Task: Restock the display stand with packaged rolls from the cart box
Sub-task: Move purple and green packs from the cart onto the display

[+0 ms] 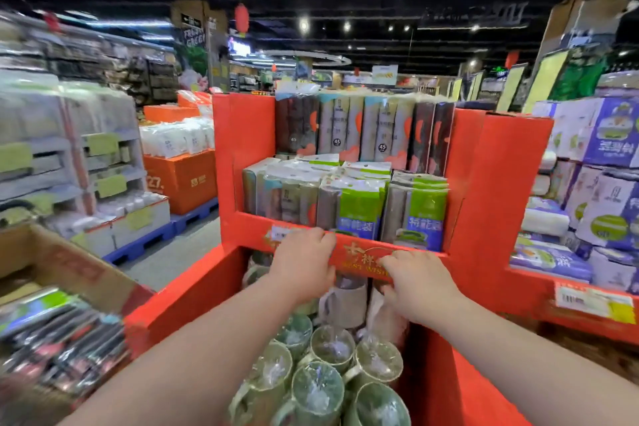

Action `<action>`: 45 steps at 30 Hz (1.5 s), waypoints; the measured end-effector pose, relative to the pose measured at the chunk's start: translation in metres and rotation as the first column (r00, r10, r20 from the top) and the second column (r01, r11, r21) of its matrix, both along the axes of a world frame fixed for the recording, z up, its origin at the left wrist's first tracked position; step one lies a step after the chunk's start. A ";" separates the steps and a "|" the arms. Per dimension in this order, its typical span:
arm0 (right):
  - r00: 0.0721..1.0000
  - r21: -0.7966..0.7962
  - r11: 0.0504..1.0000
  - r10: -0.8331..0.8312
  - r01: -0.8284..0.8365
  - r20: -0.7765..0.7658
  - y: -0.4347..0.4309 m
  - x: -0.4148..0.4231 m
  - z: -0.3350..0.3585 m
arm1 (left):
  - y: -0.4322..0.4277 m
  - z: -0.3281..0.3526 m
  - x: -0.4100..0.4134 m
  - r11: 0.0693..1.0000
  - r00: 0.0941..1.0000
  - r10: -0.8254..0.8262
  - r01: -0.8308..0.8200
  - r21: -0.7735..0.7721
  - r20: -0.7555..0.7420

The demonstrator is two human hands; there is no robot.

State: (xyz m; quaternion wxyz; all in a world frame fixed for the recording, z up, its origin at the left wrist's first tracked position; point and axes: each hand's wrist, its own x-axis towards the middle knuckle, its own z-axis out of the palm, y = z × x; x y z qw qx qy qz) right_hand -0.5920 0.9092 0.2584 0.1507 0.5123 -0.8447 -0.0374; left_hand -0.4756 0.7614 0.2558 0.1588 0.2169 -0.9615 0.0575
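Left hand [304,263]: we see fingers curled over display stand [484,183] lip.
Right hand [415,284]: against lip; grip we cannot tell.

Matt red cardboard on display stand [484,183]; glossy clear plastic film over packaged rolls [332,349]; dull brown cardboard on cart box [69,263]; blue plastic pallet [193,216].

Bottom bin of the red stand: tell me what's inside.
Plastic-wrapped rolls stand end-up, tightly packed. The left hand and right hand cover the rear; the floor is hidden.
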 end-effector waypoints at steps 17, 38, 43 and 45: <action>0.733 0.158 0.737 0.575 -0.657 0.363 -0.070 0.230 -0.147 | 0.063 -0.179 0.352 0.533 0.629 0.667 -0.777 0.336 0.399; 0.803 0.437 0.708 0.317 -0.555 0.505 -0.193 0.435 -0.250 | -0.067 -0.219 0.604 0.395 0.525 0.727 -0.847 0.355 0.444; 0.827 0.493 0.700 0.260 -0.517 0.498 -0.214 0.443 -0.265 | -0.130 -0.210 0.610 0.451 0.578 0.712 -0.812 0.372 0.398; 0.827 0.501 0.700 0.238 -0.510 0.510 -0.230 0.446 -0.269 | -0.154 -0.210 0.612 0.452 0.582 0.700 -0.810 0.375 0.414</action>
